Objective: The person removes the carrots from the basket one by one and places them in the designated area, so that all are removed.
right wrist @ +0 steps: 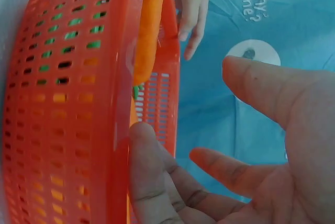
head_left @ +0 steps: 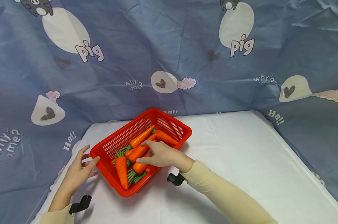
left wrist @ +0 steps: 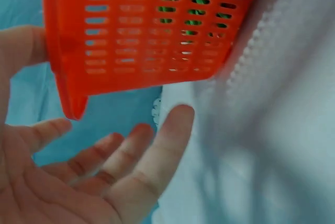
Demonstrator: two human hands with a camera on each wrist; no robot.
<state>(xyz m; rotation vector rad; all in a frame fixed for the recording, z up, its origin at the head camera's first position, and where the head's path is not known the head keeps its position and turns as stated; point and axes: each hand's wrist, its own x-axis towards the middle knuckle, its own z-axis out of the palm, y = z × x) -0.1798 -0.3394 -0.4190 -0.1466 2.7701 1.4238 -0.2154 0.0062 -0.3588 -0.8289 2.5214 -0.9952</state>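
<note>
A red plastic basket [head_left: 104, 171] with slotted walls stands at an angle on the table and holds several orange carrots with green tops. One carrot [head_left: 121, 171] lies at the left end, another [head_left: 142, 137] along the back wall. My left hand [head_left: 78, 171] is at the basket's left corner; its thumb touches the rim [left wrist: 52, 41], while the other fingers spread apart from the wall. Over the carrots hovers my right hand [head_left: 163, 154], fingers reaching down past the rim beside a middle carrot [head_left: 136, 153]. Thumb and fingers stand apart in the right wrist view, holding nothing.
A white cloth [head_left: 241, 161] covers the table under the basket and reaches far to the right. Behind and at both sides hangs a blue printed curtain [head_left: 169, 56]. Each wrist wears a black camera mount, one on the left wrist [head_left: 80, 204].
</note>
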